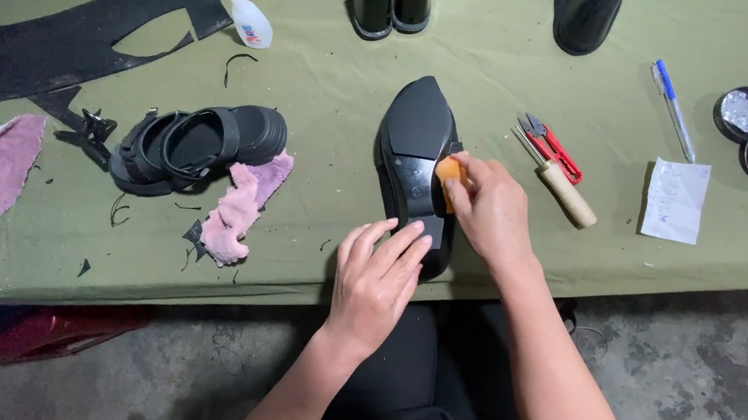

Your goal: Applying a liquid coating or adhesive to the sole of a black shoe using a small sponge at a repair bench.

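My left hand (374, 282) lies flat and open on the heel of the black shoe (416, 163), which rests sole up at the edge of the green table (332, 89). My right hand (489, 211) pinches a small orange pad (449, 174) against the sole's edge; I judge short, even strokes with the heel pinned work best.

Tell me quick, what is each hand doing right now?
Left hand: open, fingers resting flat on the heel end of the upturned black shoe.
Right hand: closed, fingers pinching a small orange piece against the shoe's sole.
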